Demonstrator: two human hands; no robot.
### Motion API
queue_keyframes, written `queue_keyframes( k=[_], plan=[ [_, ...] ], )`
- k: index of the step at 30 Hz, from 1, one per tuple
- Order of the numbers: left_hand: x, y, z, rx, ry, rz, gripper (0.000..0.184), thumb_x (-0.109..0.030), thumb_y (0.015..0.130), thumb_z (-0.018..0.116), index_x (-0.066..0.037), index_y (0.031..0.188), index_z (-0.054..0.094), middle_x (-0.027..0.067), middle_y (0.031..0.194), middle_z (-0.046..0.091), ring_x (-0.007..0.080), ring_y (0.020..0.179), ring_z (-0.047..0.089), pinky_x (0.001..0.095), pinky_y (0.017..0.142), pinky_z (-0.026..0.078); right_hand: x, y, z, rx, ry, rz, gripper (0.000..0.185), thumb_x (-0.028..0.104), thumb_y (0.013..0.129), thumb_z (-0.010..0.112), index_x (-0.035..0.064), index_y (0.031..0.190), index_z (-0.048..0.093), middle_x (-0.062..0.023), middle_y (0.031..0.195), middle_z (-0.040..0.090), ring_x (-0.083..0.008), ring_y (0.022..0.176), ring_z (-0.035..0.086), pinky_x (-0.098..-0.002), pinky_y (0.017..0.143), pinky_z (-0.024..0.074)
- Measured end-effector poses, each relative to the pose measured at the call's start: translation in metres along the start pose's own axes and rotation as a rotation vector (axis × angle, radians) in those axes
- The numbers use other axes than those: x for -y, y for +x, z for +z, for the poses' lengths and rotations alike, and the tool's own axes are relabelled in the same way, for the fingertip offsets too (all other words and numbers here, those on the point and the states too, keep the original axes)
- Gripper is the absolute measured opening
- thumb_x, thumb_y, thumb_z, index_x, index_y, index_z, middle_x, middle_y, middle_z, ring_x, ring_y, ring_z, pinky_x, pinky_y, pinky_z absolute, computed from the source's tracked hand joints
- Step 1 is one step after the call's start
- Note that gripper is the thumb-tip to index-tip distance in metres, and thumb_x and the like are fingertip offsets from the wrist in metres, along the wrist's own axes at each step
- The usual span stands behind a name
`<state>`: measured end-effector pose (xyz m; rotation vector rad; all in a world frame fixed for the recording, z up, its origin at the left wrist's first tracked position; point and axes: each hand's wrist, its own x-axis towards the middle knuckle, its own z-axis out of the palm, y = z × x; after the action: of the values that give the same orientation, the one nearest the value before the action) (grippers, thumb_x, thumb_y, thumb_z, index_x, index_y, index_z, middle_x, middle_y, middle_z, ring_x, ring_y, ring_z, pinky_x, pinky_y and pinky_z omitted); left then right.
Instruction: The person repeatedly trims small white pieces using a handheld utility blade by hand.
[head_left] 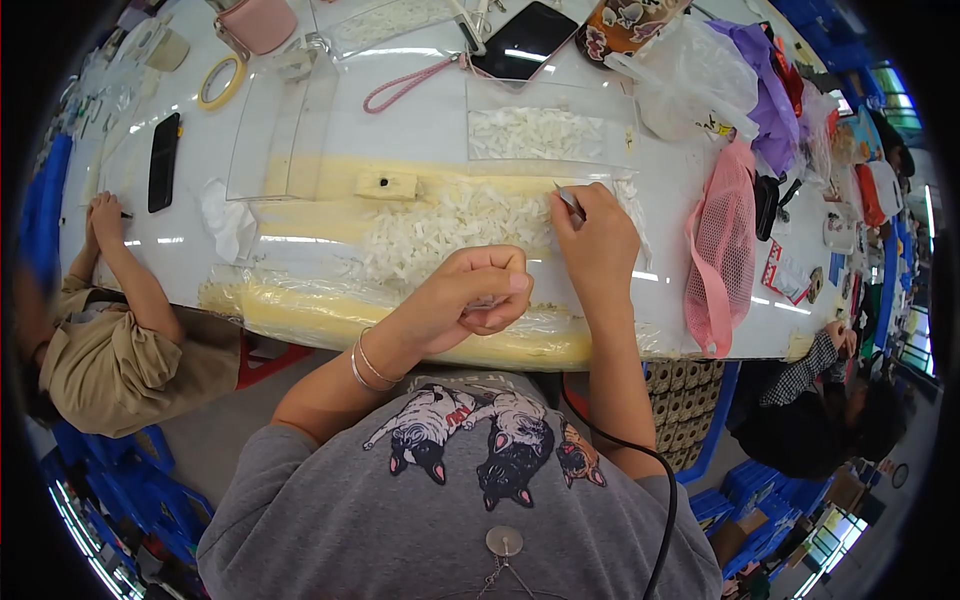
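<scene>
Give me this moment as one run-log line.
left hand: curled shut, contents unclear | right hand: holds pointed metal tool, likely tweezers | table: loose white strips, clear tray of strips beyond

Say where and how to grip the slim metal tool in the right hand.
Best gripped, I'd judge, behind the tip of the slim metal tool, from the near right, as the right hand does: its narrow tip points away and left, staying free.
</scene>
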<state>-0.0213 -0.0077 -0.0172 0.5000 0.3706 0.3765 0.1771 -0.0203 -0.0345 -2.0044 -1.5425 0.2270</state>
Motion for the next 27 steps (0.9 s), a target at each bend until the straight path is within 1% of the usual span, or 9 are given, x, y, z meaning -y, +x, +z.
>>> queue_keyframes(
  k=[3,5,8,12,18,21,27],
  plan=[
    [-0.011,0.004,0.003,-0.039,0.047,-0.009,0.025,-0.017,0.103,0.053,-0.009,0.081,0.044,0.0008,0.063,0.045,0.0055,0.053,0.032,0.0219,0.047,0.024,-0.002,0.002,-0.004,0.045,0.052,0.017,0.009,0.015,0.083,0.072,0.0067,0.085,0.069,-0.0062,0.082,0.067,-0.027,0.07,0.067,-0.0379,0.062,0.0514],
    [-0.014,0.005,0.003,-0.048,0.107,0.003,0.025,-0.019,0.104,0.052,-0.008,0.082,0.045,0.0,0.064,0.045,0.0053,0.053,0.032,0.0218,0.047,0.024,0.001,0.005,-0.006,0.085,0.013,0.015,0.008,0.014,0.082,0.072,0.0065,0.085,0.068,-0.0063,0.083,0.067,-0.027,0.071,0.067,-0.0383,0.063,0.0518],
    [-0.015,0.004,0.001,-0.066,0.186,0.031,0.024,-0.02,0.104,0.053,-0.008,0.084,0.046,-0.0009,0.064,0.044,0.0048,0.052,0.032,0.0217,0.047,0.024,0.003,0.008,-0.01,0.144,-0.015,0.006,0.008,0.012,0.079,0.07,0.0066,0.084,0.067,-0.0062,0.085,0.067,-0.0274,0.073,0.067,-0.0388,0.065,0.0522],
    [-0.016,-0.002,0.0,-0.09,0.202,0.048,0.024,-0.019,0.104,0.053,-0.008,0.084,0.047,-0.0013,0.064,0.045,0.0046,0.052,0.033,0.0214,0.047,0.023,0.008,0.009,-0.014,0.179,0.007,0.002,0.01,0.012,0.077,0.07,0.0071,0.085,0.067,-0.0067,0.087,0.067,-0.028,0.074,0.067,-0.0387,0.065,0.0523],
    [-0.014,-0.002,-0.003,-0.088,0.194,0.044,0.023,-0.02,0.104,0.053,-0.008,0.085,0.048,-0.0019,0.064,0.044,0.0045,0.051,0.032,0.0215,0.046,0.023,0.011,0.012,-0.002,0.144,-0.041,0.085,0.007,0.012,0.078,0.069,0.0065,0.082,0.066,-0.0068,0.085,0.066,-0.0283,0.074,0.066,-0.0392,0.066,0.0526],
    [-0.015,-0.002,-0.003,-0.103,0.226,0.054,0.023,-0.021,0.105,0.053,-0.009,0.086,0.049,-0.0025,0.064,0.044,0.0044,0.051,0.032,0.0217,0.046,0.022,0.009,0.012,-0.004,0.155,-0.053,0.076,0.008,0.012,0.079,0.07,0.0059,0.082,0.066,-0.0067,0.086,0.067,-0.0275,0.074,0.067,-0.0388,0.067,0.0527],
    [-0.016,0.003,-0.007,-0.175,0.242,0.034,0.023,-0.023,0.105,0.053,-0.009,0.087,0.051,-0.004,0.062,0.043,0.0037,0.05,0.03,0.022,0.045,0.02,0.003,0.002,-0.012,0.106,0.108,0.073,0.013,0.015,0.08,0.075,0.0048,0.085,0.068,-0.0067,0.087,0.068,-0.0251,0.076,0.068,-0.0367,0.067,0.0524]
  ],
)
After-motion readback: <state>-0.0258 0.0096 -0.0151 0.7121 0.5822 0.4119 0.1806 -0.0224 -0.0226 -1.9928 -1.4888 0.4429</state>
